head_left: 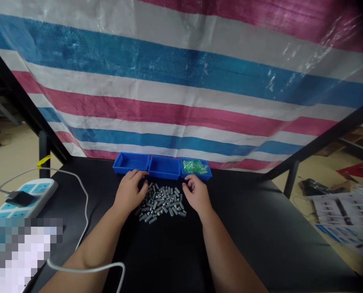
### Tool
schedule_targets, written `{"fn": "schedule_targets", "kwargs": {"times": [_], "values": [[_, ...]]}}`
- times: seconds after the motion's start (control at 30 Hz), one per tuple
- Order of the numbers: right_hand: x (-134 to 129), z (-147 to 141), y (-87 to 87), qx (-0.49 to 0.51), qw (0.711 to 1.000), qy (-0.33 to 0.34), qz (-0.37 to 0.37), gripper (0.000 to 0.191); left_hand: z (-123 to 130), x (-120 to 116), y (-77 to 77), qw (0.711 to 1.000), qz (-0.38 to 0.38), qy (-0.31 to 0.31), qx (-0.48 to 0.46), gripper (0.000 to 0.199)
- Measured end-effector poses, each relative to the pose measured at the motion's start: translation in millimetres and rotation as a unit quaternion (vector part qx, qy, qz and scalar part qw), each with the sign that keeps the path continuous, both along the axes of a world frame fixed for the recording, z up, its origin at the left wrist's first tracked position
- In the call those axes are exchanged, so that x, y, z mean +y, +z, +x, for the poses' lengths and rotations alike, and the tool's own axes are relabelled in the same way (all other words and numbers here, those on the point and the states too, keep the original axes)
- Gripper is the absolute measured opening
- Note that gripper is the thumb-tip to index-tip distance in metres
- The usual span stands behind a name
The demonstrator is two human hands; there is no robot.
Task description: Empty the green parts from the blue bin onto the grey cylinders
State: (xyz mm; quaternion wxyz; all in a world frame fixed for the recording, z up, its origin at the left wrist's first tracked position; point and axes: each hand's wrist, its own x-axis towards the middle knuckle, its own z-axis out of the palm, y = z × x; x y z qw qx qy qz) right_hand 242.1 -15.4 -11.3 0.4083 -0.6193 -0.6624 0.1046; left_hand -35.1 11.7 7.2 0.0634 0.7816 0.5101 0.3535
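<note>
From the head camera, many short grey pieces (163, 200) with a metallic sheen, mostly cylindrical, lie in a loose heap between the hands, on a smooth black table (169, 252). The left hand (131, 189) is partly open, thumb and fingers apart, at the heap's left edge; whether its fingertips touch any piece cannot be told. The right hand (197, 193) has loosely curled fingers, just right of the heap, with no piece visible in it.

Just beyond the hands stand three blue plastic trays, rectangular and shallow. The left tray (131, 161) and middle tray (164, 167) look empty; the right tray (209, 176), ahead of the right hand, holds green items (195, 167) in clear, shiny, crinkled plastic.
</note>
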Motion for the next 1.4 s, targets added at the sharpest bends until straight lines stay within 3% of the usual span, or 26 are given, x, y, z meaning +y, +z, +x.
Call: {"fn": "schedule_targets", "kwargs": {"times": [0.13, 0.27, 0.57, 0.83, 1.0, 1.23, 1.4], "values": [[-10, -3, 9.8, -0.046, 0.988, 0.135, -0.061, 0.028, -3, -5, 0.6, 0.991, -0.128, -0.013, 0.031, 0.038], [-11, -7, 8.2, -0.064, 0.981, 0.155, -0.101, 0.035, -1, -8, 3.4, 0.976, -0.204, -0.048, 0.056, 0.032], [-8, -20, -0.3, -0.039, 0.988, 0.116, -0.090, 0.034, 2, -17, 7.4, 0.976, -0.187, -0.104, 0.048, 0.053], [-19, -28, 15.1, -0.066, 0.973, 0.204, -0.091, 0.038, 6, -18, -4.3, 0.970, -0.146, -0.173, 0.092, 0.085], [-23, -26, 18.9, -0.030, 0.965, 0.246, -0.090, 0.031, 12, -17, -10.8, 0.966, -0.153, -0.185, 0.095, 0.058], [-17, -25, 12.1, -0.090, 0.974, 0.195, -0.078, 0.030, 14, -16, -9.8, 0.970, -0.146, -0.178, 0.083, 0.033], [-18, -35, 13.9, -0.116, 0.974, 0.186, -0.065, 0.018, 19, -17, -9.2, 0.972, -0.136, -0.178, 0.070, 0.023]]}}
